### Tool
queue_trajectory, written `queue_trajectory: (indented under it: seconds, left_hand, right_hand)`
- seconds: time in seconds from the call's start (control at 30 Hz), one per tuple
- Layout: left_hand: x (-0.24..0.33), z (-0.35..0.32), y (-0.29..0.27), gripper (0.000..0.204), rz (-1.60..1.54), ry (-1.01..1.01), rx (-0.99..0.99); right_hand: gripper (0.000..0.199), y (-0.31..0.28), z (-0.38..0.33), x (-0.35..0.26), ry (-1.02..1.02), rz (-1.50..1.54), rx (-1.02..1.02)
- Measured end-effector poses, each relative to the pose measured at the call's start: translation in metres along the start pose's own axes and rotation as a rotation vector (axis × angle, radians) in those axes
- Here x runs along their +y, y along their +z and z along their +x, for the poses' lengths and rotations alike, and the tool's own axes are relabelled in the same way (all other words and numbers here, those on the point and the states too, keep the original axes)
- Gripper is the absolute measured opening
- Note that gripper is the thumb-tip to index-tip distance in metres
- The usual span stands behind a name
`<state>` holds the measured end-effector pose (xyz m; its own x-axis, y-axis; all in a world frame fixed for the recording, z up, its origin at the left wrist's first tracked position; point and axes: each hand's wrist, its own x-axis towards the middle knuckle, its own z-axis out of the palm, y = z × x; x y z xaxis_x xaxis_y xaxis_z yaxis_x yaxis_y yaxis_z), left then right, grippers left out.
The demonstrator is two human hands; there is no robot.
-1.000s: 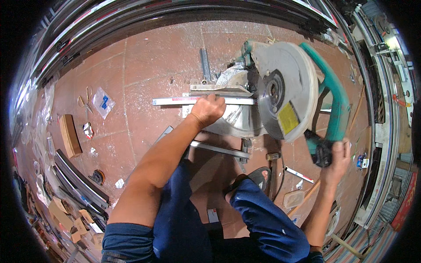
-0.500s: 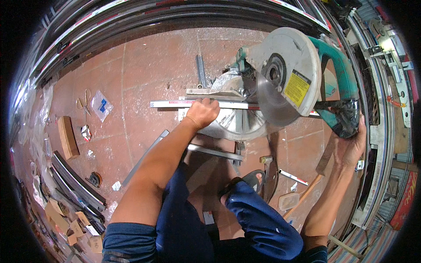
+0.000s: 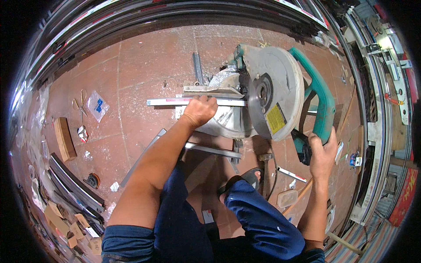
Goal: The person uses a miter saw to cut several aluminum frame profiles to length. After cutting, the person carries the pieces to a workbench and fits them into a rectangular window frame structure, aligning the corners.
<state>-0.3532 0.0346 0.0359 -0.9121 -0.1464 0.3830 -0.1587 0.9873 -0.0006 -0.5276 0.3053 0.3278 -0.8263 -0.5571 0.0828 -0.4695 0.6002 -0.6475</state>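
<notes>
A miter saw with a green handle (image 3: 326,105) and a round grey blade guard (image 3: 280,72) stands on the floor in front of me. My right hand (image 3: 323,153) is closed around the lower end of that handle. Under the saw's fence (image 3: 210,91), a white aluminium profile (image 3: 164,102) lies across the saw base (image 3: 226,125). Fingers curled over it, my left hand (image 3: 201,110) holds the profile against the fence. The blade (image 3: 253,107) is at the profile's right part, and the guard hides whatever is beyond. Whether the blade touches the metal I cannot tell.
Near my feet lie a second metal profile (image 3: 212,150), a hammer (image 3: 265,164) and a short white strip (image 3: 291,174). On the left are a wooden block (image 3: 65,138), scissors (image 3: 80,103) and a tape roll (image 3: 92,180). Long profiles (image 3: 144,19) are stacked at the back.
The saw head has swung down onto the line of the profile, and my right hand has moved down and left with the handle. My left hand stays on the profile.
</notes>
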Motion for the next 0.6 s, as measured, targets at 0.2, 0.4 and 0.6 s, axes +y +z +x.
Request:
queue_trajectory:
  seconds: [0.2,0.4,0.6]
  left_hand:
    - [0.0,0.0,-0.002,0.01,-0.026,-0.017,-0.004]
    - [0.0,0.0,-0.001,0.008,-0.034,-0.029,-0.038]
    - [0.0,0.001,-0.003,0.007,-0.03,-0.025,-0.014]
  right_hand:
    - [0.03,0.026,-0.027,0.019,-0.073,0.008,0.092]
    - [0.038,0.041,-0.039,0.048,-0.113,0.037,0.088]
    - [0.038,0.044,-0.044,0.054,-0.082,0.038,0.079]
